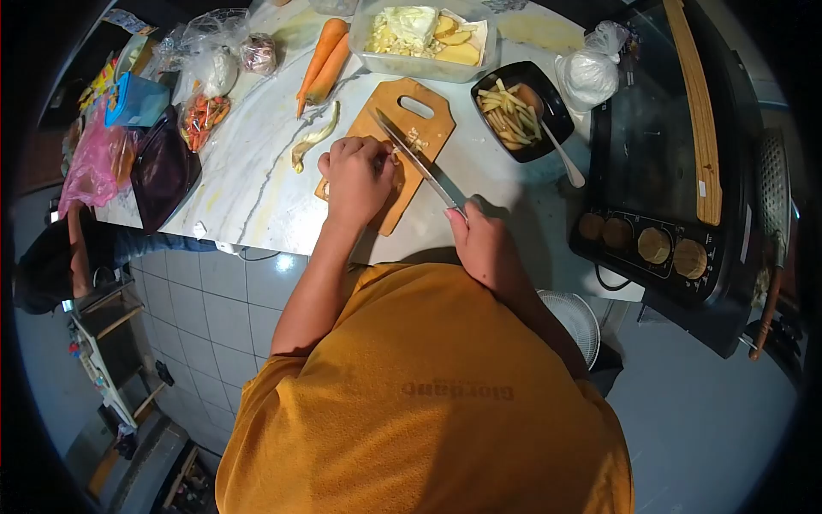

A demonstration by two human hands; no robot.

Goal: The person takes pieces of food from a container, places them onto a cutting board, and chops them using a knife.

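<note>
My right hand (483, 242) is wrapped round the handle of a long kitchen knife (425, 170). Its blade slants up and left across a wooden cutting board (358, 128) that has a slot near its far end. Small pale chopped pieces (416, 140) lie on the board beside the blade. My left hand (356, 178) rests on the board left of the knife, fingers curled and closed. Whatever it pinches is mostly hidden under the fingers. A curved, yellowish strip that looks like a peel (314, 144) lies on the counter left of the board.
Carrots (327, 64) lie behind, beside a plastic container (368, 64) with potato slices. At right stand a black bowl (548, 75) of cut sticks with a spoon, a white bag (591, 75) and a black oven (646, 128). Bagged items crowd the left; another person's arm (79, 248) shows there.
</note>
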